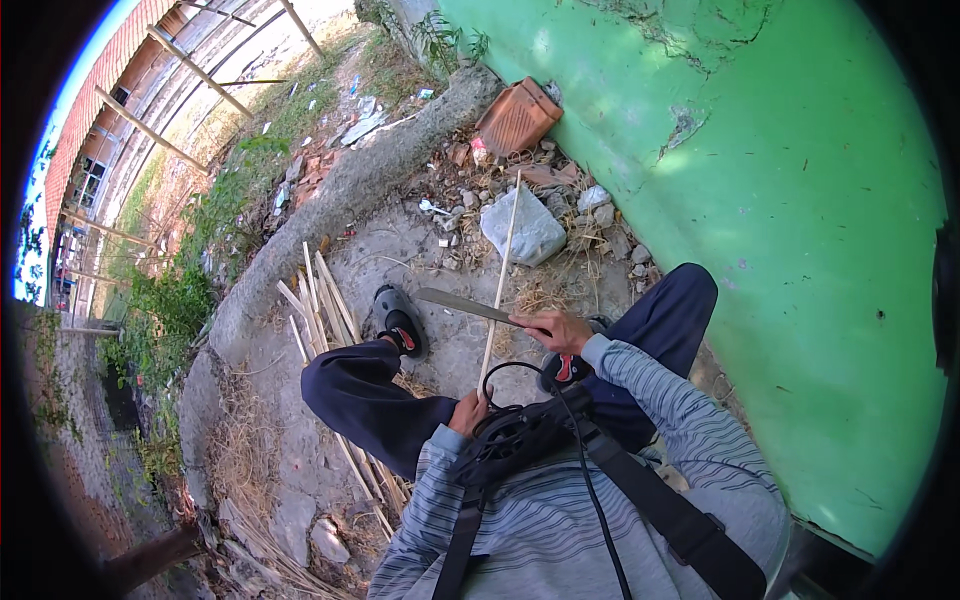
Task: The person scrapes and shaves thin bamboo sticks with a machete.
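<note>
My left hand [467, 412] is closed around the lower end of a long, thin pale strip of wood or bamboo [503, 265], close to my body. The strip points away from me, and its far end reaches over a whitish stone block. In my right hand [556, 331] is a long-bladed knife [462, 304], its fingers wrapped round the handle. The blade points left and crosses the strip; whether its edge presses into it I cannot tell. Black cables partly cover the area beside my left hand.
Several pale strips [325, 300] lie on the ground at the left, some running under my left leg. Beyond my hands are the whitish block [523, 226], rubble and an orange-brown tile-like piece [519, 117]. A green wall [800, 250] stands at the right; a low rough kerb [340, 180] curves along the left.
</note>
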Motion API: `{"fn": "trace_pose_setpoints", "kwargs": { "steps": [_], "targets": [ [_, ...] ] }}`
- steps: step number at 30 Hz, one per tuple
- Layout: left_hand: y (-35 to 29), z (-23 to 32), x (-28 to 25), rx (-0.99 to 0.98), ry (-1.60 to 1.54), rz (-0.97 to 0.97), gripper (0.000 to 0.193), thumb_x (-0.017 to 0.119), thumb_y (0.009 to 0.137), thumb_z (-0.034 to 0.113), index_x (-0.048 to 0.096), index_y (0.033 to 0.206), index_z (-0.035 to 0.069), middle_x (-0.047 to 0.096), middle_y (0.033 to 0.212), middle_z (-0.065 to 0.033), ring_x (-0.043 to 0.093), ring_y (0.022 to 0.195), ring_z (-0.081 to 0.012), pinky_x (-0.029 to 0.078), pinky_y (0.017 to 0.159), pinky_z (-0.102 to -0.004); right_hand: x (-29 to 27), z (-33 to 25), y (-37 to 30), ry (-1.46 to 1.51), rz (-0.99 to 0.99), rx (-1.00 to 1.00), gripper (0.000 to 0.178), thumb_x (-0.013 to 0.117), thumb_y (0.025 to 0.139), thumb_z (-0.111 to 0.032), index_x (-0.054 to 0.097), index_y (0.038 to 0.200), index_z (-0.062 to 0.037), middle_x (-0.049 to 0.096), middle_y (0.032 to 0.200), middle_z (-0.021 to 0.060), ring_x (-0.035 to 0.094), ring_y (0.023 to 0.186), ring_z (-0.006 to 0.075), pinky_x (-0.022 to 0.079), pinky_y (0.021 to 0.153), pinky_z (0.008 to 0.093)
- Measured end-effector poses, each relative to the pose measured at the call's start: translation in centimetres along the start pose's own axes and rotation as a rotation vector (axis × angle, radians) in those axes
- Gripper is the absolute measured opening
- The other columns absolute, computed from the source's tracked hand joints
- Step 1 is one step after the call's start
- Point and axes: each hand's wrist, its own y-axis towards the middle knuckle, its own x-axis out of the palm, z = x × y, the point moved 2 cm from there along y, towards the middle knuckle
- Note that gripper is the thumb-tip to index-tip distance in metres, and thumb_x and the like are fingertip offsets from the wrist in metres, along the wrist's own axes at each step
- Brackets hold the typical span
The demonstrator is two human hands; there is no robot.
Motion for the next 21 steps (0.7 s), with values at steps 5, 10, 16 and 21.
{"fn": "trace_pose_setpoints", "kwargs": {
  "steps": [5, 10, 16, 21],
  "targets": [
    [0.7, 0.6, 0.5, -0.048, 0.163, 0.081, 0.055, 0.048, 0.109, 0.050, 0.065, 0.102, -0.001, 0.069, 0.083, -0.0269, 0.070, 0.083, -0.0460, 0.052, 0.074, -0.0508, 0.0, -0.7, 0.0, -0.067, -0.086, 0.029, 0.044, 0.061, 0.104, -0.034, 0.060, 0.148, -0.0372, 0.067, 0.088, 0.0124, 0.068, 0.083, 0.0344, 0.056, 0.078, 0.0458],
    [1.1, 0.2, 0.7, -0.075, 0.189, 0.053, 0.057, 0.049, 0.108, 0.051, 0.066, 0.102, -0.002, 0.069, 0.084, -0.0277, 0.070, 0.084, -0.0475, 0.052, 0.074, -0.0514, -0.7, 4.3, 3.0, -0.143, 0.012, 0.263, 0.044, 0.060, 0.104, -0.033, 0.061, 0.147, -0.0368, 0.072, 0.095, 0.0145, 0.070, 0.091, 0.0363, 0.057, 0.084, 0.0471],
    [0.7, 0.6, 0.3, -0.093, 0.180, 0.044, 0.058, 0.050, 0.107, 0.052, 0.066, 0.100, -0.003, 0.069, 0.084, -0.0282, 0.071, 0.085, -0.0469, 0.052, 0.075, -0.0514, -1.5, 5.0, 3.6, -0.039, 0.012, 0.227, 0.042, 0.060, 0.104, -0.032, 0.064, 0.145, -0.0354, 0.073, 0.099, 0.0181, 0.071, 0.092, 0.0381, 0.056, 0.088, 0.0467],
    [0.7, -0.8, 0.8, -0.108, 0.197, -0.017, 0.057, 0.049, 0.108, 0.051, 0.066, 0.101, -0.003, 0.069, 0.084, -0.0265, 0.070, 0.083, -0.0448, 0.052, 0.075, -0.0509, -1.7, 5.8, 3.8, -0.038, -0.005, 0.216, 0.041, 0.061, 0.103, -0.033, 0.065, 0.143, -0.0350, 0.075, 0.102, 0.0195, 0.071, 0.090, 0.0397, 0.056, 0.087, 0.0464]
  ]
}}
